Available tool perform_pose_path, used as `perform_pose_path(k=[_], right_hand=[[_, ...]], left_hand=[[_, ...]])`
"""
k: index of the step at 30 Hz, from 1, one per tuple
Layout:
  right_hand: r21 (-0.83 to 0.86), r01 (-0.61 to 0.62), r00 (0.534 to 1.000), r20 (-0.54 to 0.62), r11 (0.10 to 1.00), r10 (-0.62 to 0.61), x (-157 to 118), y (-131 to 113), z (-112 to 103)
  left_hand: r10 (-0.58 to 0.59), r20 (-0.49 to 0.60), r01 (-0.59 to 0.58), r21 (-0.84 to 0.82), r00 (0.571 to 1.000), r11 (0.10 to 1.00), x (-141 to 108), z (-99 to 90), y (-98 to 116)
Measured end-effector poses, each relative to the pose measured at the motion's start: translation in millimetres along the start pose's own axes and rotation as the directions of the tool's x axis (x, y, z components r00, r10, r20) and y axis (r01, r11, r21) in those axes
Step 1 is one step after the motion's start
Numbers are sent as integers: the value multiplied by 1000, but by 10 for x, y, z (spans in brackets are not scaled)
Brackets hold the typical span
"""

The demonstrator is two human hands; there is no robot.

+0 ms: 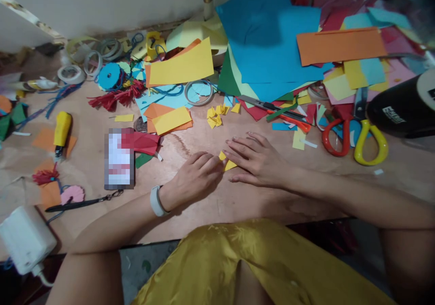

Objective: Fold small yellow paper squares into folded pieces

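A small folded piece of yellow paper (pixel 230 165) lies on the table between my hands, partly covered by fingers. My left hand (pixel 200 174) has its fingers curled together at the paper's left edge and appears to pinch it. Stretched out and a little spread, the fingers of my right hand (pixel 260 160) rest over the paper's right side. Just beyond my hands sits a cluster of small folded yellow paper pieces (pixel 215 116).
Red and yellow scissors (pixel 370 144) lie to the right, near a black cylindrical object (pixel 401 108). A utility knife (pixel 272 108), tape rolls (pixel 199 92) and coloured paper sheets (pixel 275 46) fill the back. Leftward are a phone (pixel 118 160) and a yellow-handled tool (pixel 63 130).
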State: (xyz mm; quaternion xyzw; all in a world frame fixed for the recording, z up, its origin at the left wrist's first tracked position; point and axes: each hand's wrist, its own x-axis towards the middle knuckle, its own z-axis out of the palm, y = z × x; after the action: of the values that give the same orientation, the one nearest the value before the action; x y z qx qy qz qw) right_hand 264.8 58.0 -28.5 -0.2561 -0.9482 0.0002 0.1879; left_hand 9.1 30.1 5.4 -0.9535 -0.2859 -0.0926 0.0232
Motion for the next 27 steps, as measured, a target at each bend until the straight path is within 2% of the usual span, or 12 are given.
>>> perform_pose_path(k=[6, 11, 14, 17, 22, 27], right_hand=[[4, 3, 998, 56, 1000, -4, -78, -27, -136], [45, -43, 996, 77, 998, 40, -306, -66, -245], [11, -77, 993, 86, 997, 75, -443, -85, -308], [-47, -60, 996, 70, 997, 63, -512, -116, -358], [-30, -62, 996, -72, 998, 60, -453, -171, -326], [4, -57, 994, -88, 998, 57, -254, -101, -211]], left_hand=[[1, -18, -1, -10, 1000, 1000, -10, 13, -8], [-8, -20, 8, -5, 1000, 1000, -20, 32, -3], [-11, -10, 11, -6, 1000, 1000, -29, 36, -3], [-6, -23, 5, -11, 1000, 1000, -39, 41, -10], [36, -70, -41, -73, 997, 997, -53, 82, -29], [1, -85, -7, -79, 996, 997, -82, 81, -19]])
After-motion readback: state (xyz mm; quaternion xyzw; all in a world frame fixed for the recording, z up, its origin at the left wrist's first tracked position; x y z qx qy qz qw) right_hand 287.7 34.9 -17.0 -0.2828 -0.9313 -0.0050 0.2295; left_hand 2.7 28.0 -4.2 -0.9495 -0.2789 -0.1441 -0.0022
